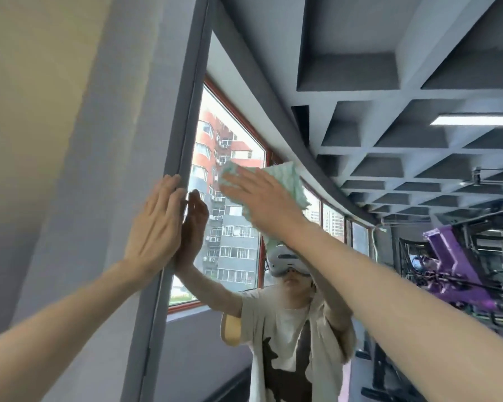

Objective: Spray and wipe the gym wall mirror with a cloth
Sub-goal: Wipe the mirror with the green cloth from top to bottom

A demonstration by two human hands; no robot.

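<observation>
The wall mirror fills the right part of the view and reflects the ceiling, the windows and me. My right hand lies flat, fingers straight, pressing a pale green and white cloth against the upper glass. My left hand rests flat with straight fingers on the mirror's grey left frame, and its reflection touches it in the glass. No spray bottle is in view.
A grey and cream wall runs along the left of the frame. The mirror reflects a red-framed window with apartment blocks, a grey coffered ceiling with a strip light, and purple gym machines at the right.
</observation>
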